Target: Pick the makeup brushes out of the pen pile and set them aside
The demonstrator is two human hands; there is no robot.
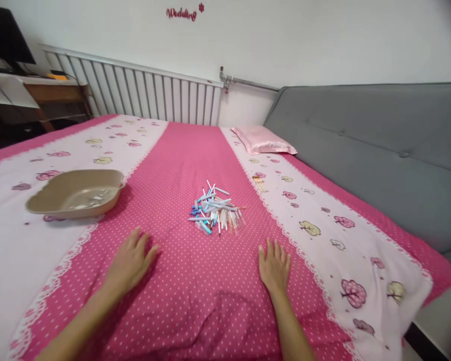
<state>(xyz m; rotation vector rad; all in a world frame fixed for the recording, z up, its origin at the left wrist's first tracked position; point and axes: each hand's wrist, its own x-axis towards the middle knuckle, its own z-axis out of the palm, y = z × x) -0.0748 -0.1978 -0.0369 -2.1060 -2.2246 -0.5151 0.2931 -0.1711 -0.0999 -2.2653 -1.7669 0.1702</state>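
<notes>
A loose heap of pens (216, 208), mostly white, blue and pinkish, lies on the pink bedsheet (195, 145) in front of me. My left hand (131, 260) is over the sheet, nearer to me than the heap and left of it, fingers apart and holding nothing. Flat on the sheet to the right of the heap rests my right hand (275, 263), its fingers stretched out and empty. Beyond my left hand stands a beige plastic basin (75, 193) with a few small pale items in it, too unclear to name. Several thin tan-and-white sticks (260, 184) lie side by side, right of the heap.
A pink pillow (263, 139) lies at the far right, against a grey padded headboard (368, 150). White railings (143, 85) and a metal pipe (251, 82) run along the wall. A desk (56, 93) with a black monitor (5, 35) stands at the far left.
</notes>
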